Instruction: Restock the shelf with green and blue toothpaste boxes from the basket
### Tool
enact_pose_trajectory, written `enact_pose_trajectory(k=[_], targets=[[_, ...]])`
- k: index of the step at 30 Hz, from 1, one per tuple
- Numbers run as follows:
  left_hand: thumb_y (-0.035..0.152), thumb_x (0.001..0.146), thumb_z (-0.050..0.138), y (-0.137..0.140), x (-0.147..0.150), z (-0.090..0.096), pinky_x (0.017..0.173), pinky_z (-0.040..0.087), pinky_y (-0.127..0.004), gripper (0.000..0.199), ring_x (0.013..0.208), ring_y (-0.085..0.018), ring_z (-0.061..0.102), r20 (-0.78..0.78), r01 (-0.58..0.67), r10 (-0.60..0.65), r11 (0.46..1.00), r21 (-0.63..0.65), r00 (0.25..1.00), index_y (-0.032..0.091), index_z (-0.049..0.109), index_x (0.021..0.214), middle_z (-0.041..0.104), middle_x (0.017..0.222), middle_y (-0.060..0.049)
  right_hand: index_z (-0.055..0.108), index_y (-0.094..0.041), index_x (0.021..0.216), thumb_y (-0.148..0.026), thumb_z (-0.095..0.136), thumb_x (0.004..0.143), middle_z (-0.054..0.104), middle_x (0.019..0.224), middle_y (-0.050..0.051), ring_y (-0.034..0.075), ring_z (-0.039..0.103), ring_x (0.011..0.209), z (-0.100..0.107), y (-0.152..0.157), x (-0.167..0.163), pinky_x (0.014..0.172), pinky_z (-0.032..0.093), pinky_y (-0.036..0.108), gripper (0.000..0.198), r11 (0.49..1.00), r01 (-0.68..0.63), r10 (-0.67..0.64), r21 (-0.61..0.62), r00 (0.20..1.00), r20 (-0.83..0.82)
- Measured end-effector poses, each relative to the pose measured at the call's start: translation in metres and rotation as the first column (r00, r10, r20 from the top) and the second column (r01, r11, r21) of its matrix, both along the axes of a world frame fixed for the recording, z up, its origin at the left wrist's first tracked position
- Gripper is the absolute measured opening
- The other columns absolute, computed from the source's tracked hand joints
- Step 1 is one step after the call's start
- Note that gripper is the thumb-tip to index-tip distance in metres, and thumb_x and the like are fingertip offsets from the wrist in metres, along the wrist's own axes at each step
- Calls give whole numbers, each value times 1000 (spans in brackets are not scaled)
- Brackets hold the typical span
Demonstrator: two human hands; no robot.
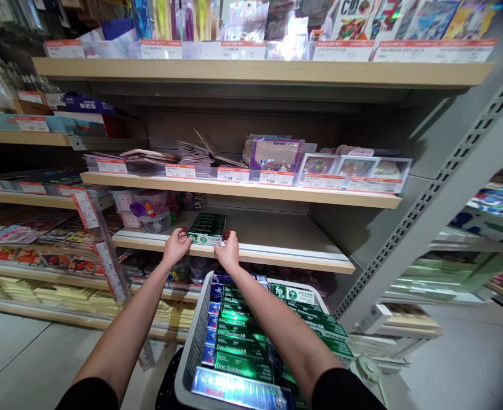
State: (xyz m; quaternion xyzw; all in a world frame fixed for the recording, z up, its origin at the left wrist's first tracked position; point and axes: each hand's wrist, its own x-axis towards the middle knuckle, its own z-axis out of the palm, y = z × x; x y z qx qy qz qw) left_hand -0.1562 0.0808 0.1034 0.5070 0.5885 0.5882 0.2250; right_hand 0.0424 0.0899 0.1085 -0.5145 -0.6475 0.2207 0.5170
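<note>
A row of dark green toothpaste boxes (207,225) lies on the lower shelf, close to its front edge. My left hand (178,246) grips the left front end of this row, fingers curled at its side. At the opposite front corner, my right hand (229,249) presses in with thumb and fingers, so the row sits between both hands. Below my right forearm stands a grey basket (185,353) filled with more green "Doc.Golden" boxes (240,346) and blue boxes; a shiny blue box (238,388) lies across its near end.
Clear plastic tubs (151,208) stand left of the row on the same shelf (272,228). Above is a shelf edge (242,189) with price tags and packaged cards. A slotted grey upright (439,188) rises at the right, and a tagged post (101,256) stands at the left.
</note>
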Motion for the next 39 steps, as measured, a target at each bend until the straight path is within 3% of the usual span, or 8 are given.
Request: enact_pose_trajectory(k=[6, 12, 18, 21, 25, 28, 33, 39], targets=[[26, 72, 73, 1, 1, 1, 96, 50, -37, 53, 108, -22, 65, 24, -30, 31, 999, -30, 999, 16, 47, 117, 62, 113, -14, 47, -15, 117, -18, 62, 69, 57, 112, 13, 24, 58, 103, 7, -3, 8, 91, 49, 38, 51, 995, -100, 99, 4, 994, 55], [25, 74, 71, -17, 5, 10, 102, 46, -39, 58, 117, -23, 59, 73, -34, 36, 999, -38, 997, 12, 45, 125, 59, 122, -19, 41, -7, 130, -24, 70, 65, 51, 124, 22, 29, 56, 114, 9, -4, 17, 95, 47, 39, 73, 987, -37, 36, -158, 999, -12], [31, 78, 65, -95, 38, 0, 102, 46, -42, 41, 113, -24, 60, 50, 0, -9, 985, 174, 999, 16, 54, 115, 62, 117, -14, 40, -16, 135, -24, 62, 75, 50, 134, 17, 25, 50, 126, 9, -66, 46, 103, 44, 41, 65, 989, -136, 117, -50, 953, -280], [35, 79, 65, -145, 70, -17, 100, 48, -39, 40, 112, -23, 61, 74, 83, -93, 989, 120, 993, 18, 56, 113, 63, 116, -12, 37, -19, 139, -29, 57, 83, 47, 140, 14, 23, 45, 132, 7, -128, 74, 109, 40, 41, 60, 985, -172, 174, 33, 934, -311], [38, 81, 64, -192, 109, -47, 100, 47, -38, 37, 113, -23, 61, 195, 173, -170, 985, -1, 966, 19, 58, 112, 63, 119, -12, 35, -25, 142, -31, 52, 88, 43, 144, 9, 23, 40, 135, -14, -203, 108, 114, 34, 45, 57, 991, -125, 114, -49, 977, -182], [40, 79, 65, -204, 127, -67, 101, 47, -41, 40, 114, -25, 61, 287, 224, -201, 974, -48, 937, 18, 58, 112, 63, 121, -13, 34, -24, 144, -31, 51, 89, 37, 148, 10, 26, 34, 139, -35, -232, 122, 114, 32, 48, 58, 995, -61, 57, -83, 997, -42], [38, 81, 66, -206, 135, -79, 109, 39, -42, 53, 128, -26, 50, 284, 411, -385, 911, -37, 878, 20, 51, 129, 53, 138, -13, 23, -19, 150, -35, 51, 88, 26, 155, 12, 28, 22, 145, -61, -232, 131, 117, 25, 50, 70, 990, -33, 36, -139, 999, 21], [39, 87, 59, -212, 133, -74, 114, 32, -41, 57, 134, -25, 44, 194, 501, -477, 860, -97, 857, 23, 46, 140, 44, 147, -8, 13, -19, 153, -38, 50, 89, 32, 153, 12, 26, 32, 142, -84, -219, 137, 113, 33, 48, 76, 951, -117, 70, -288, 983, -170]])
